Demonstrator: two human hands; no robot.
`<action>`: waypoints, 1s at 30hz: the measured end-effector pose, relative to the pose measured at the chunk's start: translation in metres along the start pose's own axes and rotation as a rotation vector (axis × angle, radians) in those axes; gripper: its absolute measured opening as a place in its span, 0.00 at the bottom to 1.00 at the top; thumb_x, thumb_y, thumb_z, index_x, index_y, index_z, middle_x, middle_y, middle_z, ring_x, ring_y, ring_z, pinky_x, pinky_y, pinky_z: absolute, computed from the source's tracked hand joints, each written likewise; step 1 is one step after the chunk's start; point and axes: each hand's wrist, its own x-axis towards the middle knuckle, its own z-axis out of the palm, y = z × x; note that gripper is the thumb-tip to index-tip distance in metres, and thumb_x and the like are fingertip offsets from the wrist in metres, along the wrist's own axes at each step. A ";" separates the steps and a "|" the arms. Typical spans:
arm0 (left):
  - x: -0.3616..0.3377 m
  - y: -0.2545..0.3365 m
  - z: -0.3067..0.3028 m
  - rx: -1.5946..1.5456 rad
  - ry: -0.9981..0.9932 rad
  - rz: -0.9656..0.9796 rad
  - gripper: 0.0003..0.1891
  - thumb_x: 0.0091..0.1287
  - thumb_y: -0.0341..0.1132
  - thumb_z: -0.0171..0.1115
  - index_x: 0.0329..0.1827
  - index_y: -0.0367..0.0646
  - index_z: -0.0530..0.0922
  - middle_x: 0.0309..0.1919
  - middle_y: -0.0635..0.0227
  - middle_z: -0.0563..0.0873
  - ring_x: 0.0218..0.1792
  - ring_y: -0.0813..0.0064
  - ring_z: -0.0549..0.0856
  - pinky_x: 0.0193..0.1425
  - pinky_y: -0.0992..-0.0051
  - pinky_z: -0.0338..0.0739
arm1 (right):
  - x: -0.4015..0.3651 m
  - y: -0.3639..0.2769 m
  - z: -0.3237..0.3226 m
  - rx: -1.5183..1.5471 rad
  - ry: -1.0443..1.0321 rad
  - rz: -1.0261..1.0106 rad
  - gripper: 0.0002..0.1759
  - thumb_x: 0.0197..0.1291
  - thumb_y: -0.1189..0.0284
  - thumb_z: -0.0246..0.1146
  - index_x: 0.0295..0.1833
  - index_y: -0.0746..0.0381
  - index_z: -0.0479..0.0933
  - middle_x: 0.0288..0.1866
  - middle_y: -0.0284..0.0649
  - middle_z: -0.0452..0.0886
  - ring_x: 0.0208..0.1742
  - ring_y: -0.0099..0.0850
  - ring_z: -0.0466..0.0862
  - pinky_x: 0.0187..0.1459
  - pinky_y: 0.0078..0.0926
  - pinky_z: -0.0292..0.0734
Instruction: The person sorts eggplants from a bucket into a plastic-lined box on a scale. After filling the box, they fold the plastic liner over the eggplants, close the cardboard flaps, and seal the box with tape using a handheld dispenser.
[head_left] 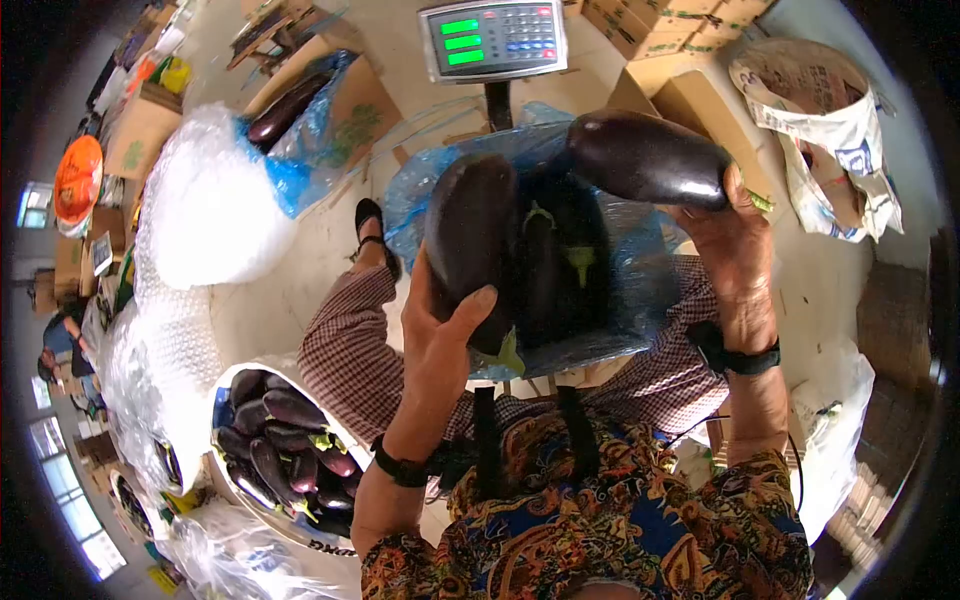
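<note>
Head view: left hand [440, 335] clasps the 1st eggplant [470, 235] over the blue bag [645, 285], right hand [735, 240] grips the 2nd eggplant [648, 158] above the bag's far edge; probably best lowered gently beside the eggplants [548, 265] inside the bag, stems off skins.
</note>
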 end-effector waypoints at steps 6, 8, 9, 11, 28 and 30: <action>0.028 -0.019 0.029 -0.008 -0.033 0.055 0.42 0.61 0.32 0.68 0.75 0.34 0.55 0.62 0.51 0.73 0.60 0.62 0.77 0.64 0.67 0.73 | 0.001 0.003 -0.016 0.033 0.055 -0.001 0.28 0.59 0.55 0.69 0.59 0.61 0.75 0.53 0.40 0.82 0.53 0.34 0.83 0.57 0.39 0.79; 0.035 -0.029 0.031 -0.037 -0.022 0.035 0.42 0.61 0.33 0.69 0.75 0.34 0.55 0.61 0.52 0.73 0.59 0.62 0.78 0.63 0.67 0.74 | 0.002 0.004 -0.021 0.056 0.055 0.027 0.28 0.60 0.54 0.68 0.58 0.61 0.75 0.54 0.40 0.82 0.55 0.34 0.82 0.60 0.39 0.77; 0.038 -0.035 0.031 -0.073 -0.005 0.019 0.42 0.61 0.33 0.69 0.75 0.33 0.55 0.61 0.52 0.74 0.58 0.63 0.78 0.63 0.67 0.74 | 0.002 0.004 -0.025 0.060 0.061 0.028 0.28 0.60 0.54 0.68 0.58 0.61 0.75 0.54 0.40 0.82 0.55 0.34 0.82 0.60 0.39 0.77; 0.049 -0.048 0.029 0.084 0.017 -0.011 0.40 0.62 0.32 0.67 0.75 0.33 0.55 0.63 0.49 0.72 0.60 0.59 0.77 0.64 0.65 0.72 | 0.003 0.005 -0.033 0.052 0.092 0.065 0.28 0.62 0.53 0.66 0.59 0.62 0.75 0.55 0.40 0.82 0.56 0.35 0.82 0.62 0.39 0.75; 0.025 -0.046 0.037 0.528 -0.139 0.058 0.30 0.66 0.29 0.61 0.71 0.39 0.63 0.66 0.52 0.72 0.66 0.60 0.73 0.68 0.65 0.69 | -0.001 0.009 -0.021 0.097 -0.081 0.016 0.39 0.58 0.52 0.68 0.68 0.63 0.68 0.64 0.44 0.76 0.64 0.39 0.76 0.67 0.43 0.67; 0.020 -0.042 0.046 0.321 -0.178 -0.021 0.31 0.65 0.28 0.61 0.72 0.40 0.62 0.66 0.54 0.72 0.66 0.63 0.72 0.68 0.66 0.69 | -0.004 0.016 -0.015 0.098 -0.058 0.068 0.41 0.56 0.50 0.69 0.68 0.64 0.68 0.64 0.44 0.76 0.65 0.39 0.74 0.68 0.44 0.66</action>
